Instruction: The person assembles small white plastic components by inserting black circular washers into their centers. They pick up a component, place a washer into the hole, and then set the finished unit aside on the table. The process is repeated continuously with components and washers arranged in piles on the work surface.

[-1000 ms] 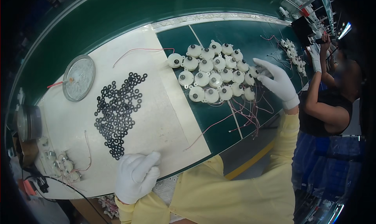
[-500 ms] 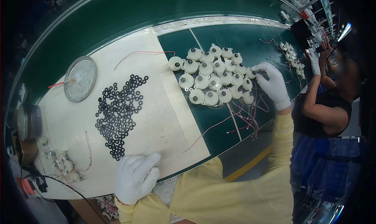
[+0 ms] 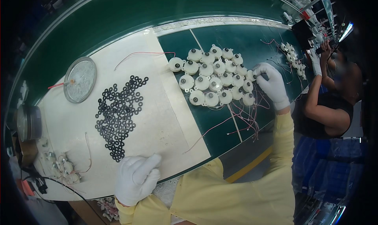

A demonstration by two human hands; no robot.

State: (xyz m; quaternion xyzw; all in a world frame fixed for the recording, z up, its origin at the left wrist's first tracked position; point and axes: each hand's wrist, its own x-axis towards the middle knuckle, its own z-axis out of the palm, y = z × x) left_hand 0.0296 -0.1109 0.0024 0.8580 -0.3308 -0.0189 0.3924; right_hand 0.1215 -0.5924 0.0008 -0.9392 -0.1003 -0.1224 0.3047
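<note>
White round wired units [image 3: 215, 84], clustered on the worktop [image 3: 173, 39]. Right hand [image 3: 273, 85]: fingers curled at the cluster's right-edge unit [image 3: 249, 75]; whether gripped, cannot tell. Left hand [image 3: 136, 179]: loosely half-closed, below-left of the cluster; any contents hidden. Black rings [image 3: 121, 114]: left of the cluster.

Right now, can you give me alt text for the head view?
The white-gloved right hand is at the right end of a cluster of round white parts on a green tabletop. The gloved left hand is at the near edge of a pale sheet, below scattered black rings; a round dish lies farther left.
</note>
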